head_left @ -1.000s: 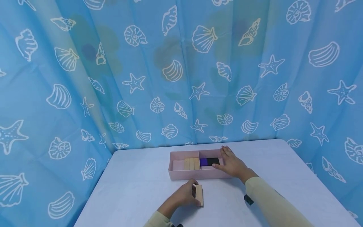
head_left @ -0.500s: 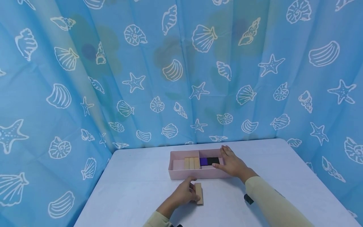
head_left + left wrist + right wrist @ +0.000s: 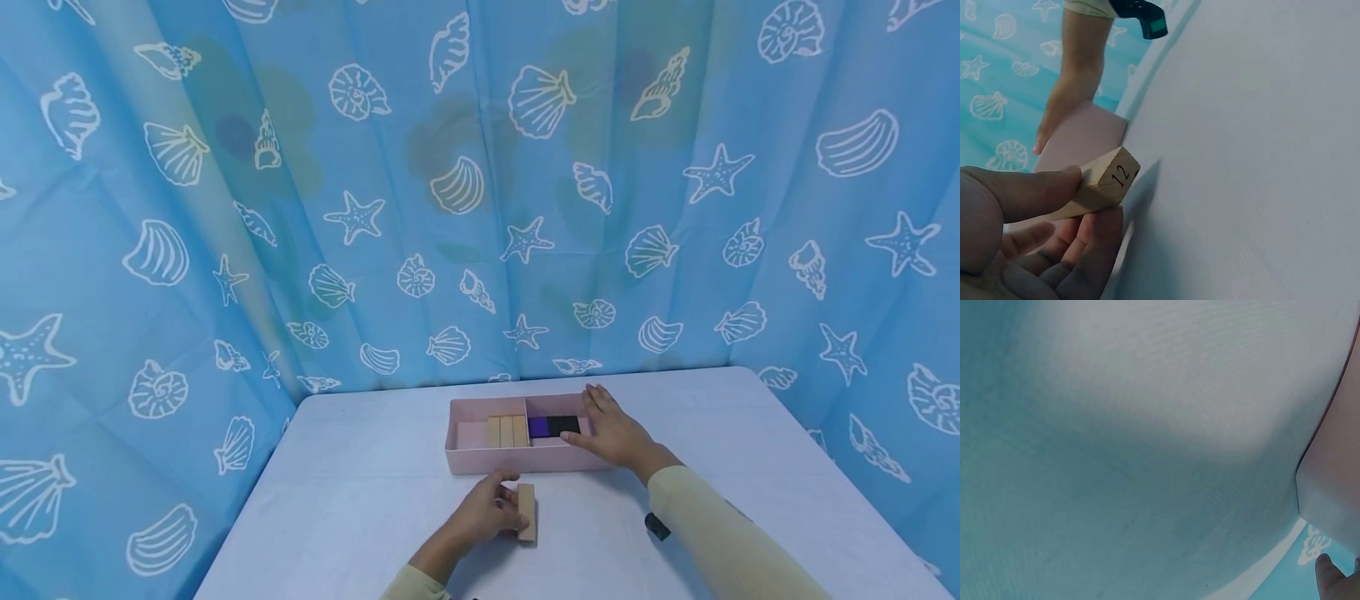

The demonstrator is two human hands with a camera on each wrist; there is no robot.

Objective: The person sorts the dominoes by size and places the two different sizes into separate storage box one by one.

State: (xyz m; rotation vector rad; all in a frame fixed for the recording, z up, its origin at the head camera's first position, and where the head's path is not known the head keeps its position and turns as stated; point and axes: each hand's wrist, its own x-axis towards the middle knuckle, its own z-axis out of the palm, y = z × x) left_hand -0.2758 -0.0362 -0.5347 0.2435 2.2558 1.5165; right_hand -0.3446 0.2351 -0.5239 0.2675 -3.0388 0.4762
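Observation:
My left hand (image 3: pixel 483 510) pinches a light wooden block (image 3: pixel 527 508) just in front of the pink box (image 3: pixel 495 462). In the left wrist view, thumb and fingers hold the block (image 3: pixel 1104 181) on opposite sides, and the number 12 shows on its end. Several similar pale wooden blocks (image 3: pixel 507 432) lie side by side in the box's left compartment. A purple piece (image 3: pixel 538 427) and a black piece (image 3: pixel 564 426) lie in the right one. My right hand (image 3: pixel 615 432) rests on the box's right end, fingers extended; only fingertips (image 3: pixel 1324 569) appear in the right wrist view.
The box stands towards the back of a white-covered table (image 3: pixel 360 483), with a divider between its two compartments. Behind and beside the table hangs a blue curtain (image 3: pixel 390 208) with shell and starfish prints. A dark wrist device (image 3: pixel 657 527) sits under the right sleeve.
The wooden block has turned slightly in my left hand's fingers, and the index finger reaches out past it more. My right hand and the box have stayed put.

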